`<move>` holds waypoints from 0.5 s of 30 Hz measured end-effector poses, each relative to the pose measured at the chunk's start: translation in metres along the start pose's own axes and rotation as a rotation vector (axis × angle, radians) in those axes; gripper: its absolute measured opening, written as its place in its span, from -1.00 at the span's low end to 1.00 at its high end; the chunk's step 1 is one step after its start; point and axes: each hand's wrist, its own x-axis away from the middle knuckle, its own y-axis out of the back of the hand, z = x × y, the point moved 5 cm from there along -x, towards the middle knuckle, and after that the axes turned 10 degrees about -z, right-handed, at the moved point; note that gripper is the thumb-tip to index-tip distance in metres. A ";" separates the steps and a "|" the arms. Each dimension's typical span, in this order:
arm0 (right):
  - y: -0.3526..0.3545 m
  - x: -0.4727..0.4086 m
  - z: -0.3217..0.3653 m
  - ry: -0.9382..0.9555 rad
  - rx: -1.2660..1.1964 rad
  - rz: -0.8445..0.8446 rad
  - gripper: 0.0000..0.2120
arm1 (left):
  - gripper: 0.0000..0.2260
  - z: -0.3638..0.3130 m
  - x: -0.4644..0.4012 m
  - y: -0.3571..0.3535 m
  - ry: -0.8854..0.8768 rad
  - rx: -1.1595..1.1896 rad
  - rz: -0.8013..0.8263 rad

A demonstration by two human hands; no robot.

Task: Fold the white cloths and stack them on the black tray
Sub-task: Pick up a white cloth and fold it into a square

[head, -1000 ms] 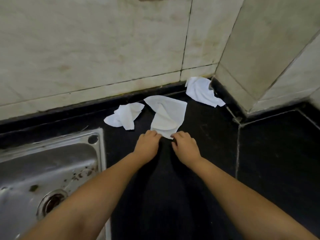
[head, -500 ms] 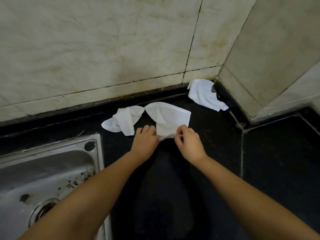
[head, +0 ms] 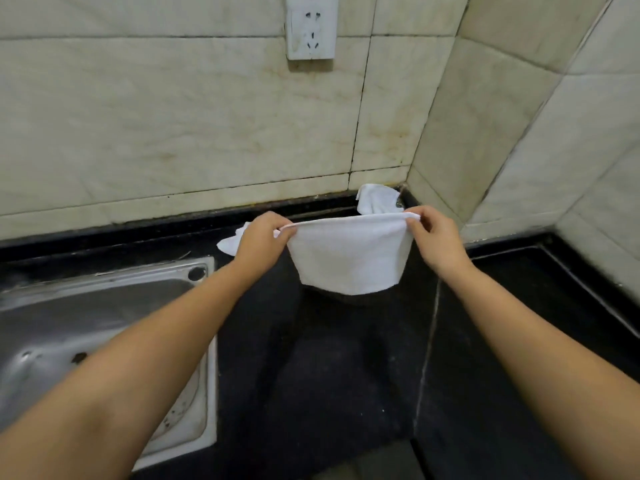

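We hold one white cloth (head: 348, 254) stretched by its top corners, hanging above the black tabletop (head: 346, 368). A second cloth (head: 230, 242) lies crumpled behind it at left; a third cloth (head: 377, 199) sits bunched in the corner.

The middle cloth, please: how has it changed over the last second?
Both hands, left hand and right hand, pinched its near corners and lifted the middle cloth off the counter; it now hangs spread between them. The other two cloths, left cloth and corner cloth, stayed put.
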 end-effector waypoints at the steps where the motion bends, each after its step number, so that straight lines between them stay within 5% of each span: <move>1: 0.005 0.007 0.001 0.008 -0.015 0.006 -0.81 | -0.82 -0.006 0.008 0.004 0.056 0.042 0.004; 15: 0.030 0.202 -0.118 -0.226 0.139 0.503 -0.86 | -0.82 0.023 0.256 -0.021 0.442 0.174 0.513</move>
